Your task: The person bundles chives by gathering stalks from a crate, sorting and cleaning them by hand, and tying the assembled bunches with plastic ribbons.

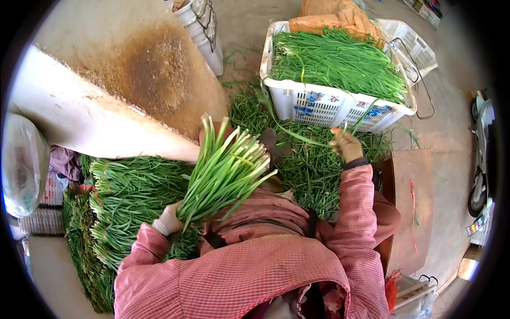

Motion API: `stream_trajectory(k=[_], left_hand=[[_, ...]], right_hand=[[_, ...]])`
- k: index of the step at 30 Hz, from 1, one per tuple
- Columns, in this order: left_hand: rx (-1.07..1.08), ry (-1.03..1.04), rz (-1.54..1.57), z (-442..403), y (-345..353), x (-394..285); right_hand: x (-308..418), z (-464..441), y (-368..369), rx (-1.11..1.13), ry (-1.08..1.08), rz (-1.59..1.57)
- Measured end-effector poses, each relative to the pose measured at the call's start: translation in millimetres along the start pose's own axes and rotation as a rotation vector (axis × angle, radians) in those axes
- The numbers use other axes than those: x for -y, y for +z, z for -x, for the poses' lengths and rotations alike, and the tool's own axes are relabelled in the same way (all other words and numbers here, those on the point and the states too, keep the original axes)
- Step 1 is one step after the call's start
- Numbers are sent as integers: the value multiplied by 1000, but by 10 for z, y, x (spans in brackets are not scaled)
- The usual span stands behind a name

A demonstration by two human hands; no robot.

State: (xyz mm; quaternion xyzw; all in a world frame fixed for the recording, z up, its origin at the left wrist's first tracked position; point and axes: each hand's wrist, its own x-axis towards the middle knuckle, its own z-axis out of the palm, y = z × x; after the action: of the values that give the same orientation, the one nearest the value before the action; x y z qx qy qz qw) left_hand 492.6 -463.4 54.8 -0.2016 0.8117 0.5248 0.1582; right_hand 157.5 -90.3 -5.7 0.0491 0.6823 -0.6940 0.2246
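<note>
My left hand (169, 220), in a pale glove, is wrapped round the leafy end of a bunch of garlic chives (226, 167). The bunch tilts up over my lap, its white stem ends pointing away from me. My gloved right hand (348, 146) is closed in a pinch in front of the crate. From its fingers a long green leaf (300, 137) trails to the left, and a small orange bit shows at the fingertips. Stacked bundles of chives (133, 204), some with orange ties, lie to the left of my left hand.
A white crate (287, 98) full of loose chives stands ahead, with an orange sack (340, 18) at its back. Loose green leaves (313, 175) cover the floor before me. A stained slab (154, 74) leans at the left; a brown board (411, 212) lies at the right.
</note>
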Motion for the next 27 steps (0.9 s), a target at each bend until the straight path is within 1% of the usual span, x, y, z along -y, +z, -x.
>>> stream_trajectory(k=[2, 4, 5, 7, 8, 10, 11, 12, 14, 16, 17, 19, 20, 21, 22, 24, 25, 26, 27], left_hand=[[-68, -69, 85, 17, 74, 196], [-124, -29, 71, 45, 224, 8], [-154, -27, 84, 61, 295, -21], [-221, -21, 84, 98, 416, -80], [-258, 23, -12, 95, 441, 72], [-351, 44, -50, 105, 525, 180], [-377, 46, 23, 117, 573, 142], [-361, 8, -11, 138, 565, 183], [-380, 36, -44, 147, 592, 237], [-372, 36, -41, 145, 585, 168], [-365, 33, -38, 152, 595, 145], [-379, 16, -46, 171, 617, 177], [-395, 9, -58, 159, 615, 186], [-408, 45, -116, 153, 618, 195], [-406, 52, -119, 156, 619, 159], [-444, 112, -286, 162, 636, 52], [-455, 119, -242, 142, 648, 146], [-458, 111, -238, 168, 662, 157], [-462, 103, -255, 178, 661, 160]], right_hand=[[-393, 9, 170, -620, -794, 1250], [189, 535, 648, -302, -951, 783], [227, 737, 898, -136, -972, 689], [363, 985, 1361, 179, -699, 793], [439, 1036, 1517, 327, -400, 979], [182, 980, 1670, 386, -678, 703], [155, 1035, 1650, 461, -802, 685], [126, 1090, 1630, 537, -926, 662], [334, 1312, 1515, 1077, -336, 182], [362, 1307, 1273, 1464, -307, -414], [431, 1278, 1154, 1464, -302, -412], [683, 1122, 966, 911, -404, -412], [624, 926, 996, 612, -629, -183], [566, 729, 1027, 264, -757, 79], [318, 478, 1103, -141, -1009, 564], [402, 594, 1340, 276, -598, 434], [381, 594, 1449, 265, -578, 587], [365, 637, 1524, 219, -527, 451], [266, 578, 1540, 214, -598, 383]])
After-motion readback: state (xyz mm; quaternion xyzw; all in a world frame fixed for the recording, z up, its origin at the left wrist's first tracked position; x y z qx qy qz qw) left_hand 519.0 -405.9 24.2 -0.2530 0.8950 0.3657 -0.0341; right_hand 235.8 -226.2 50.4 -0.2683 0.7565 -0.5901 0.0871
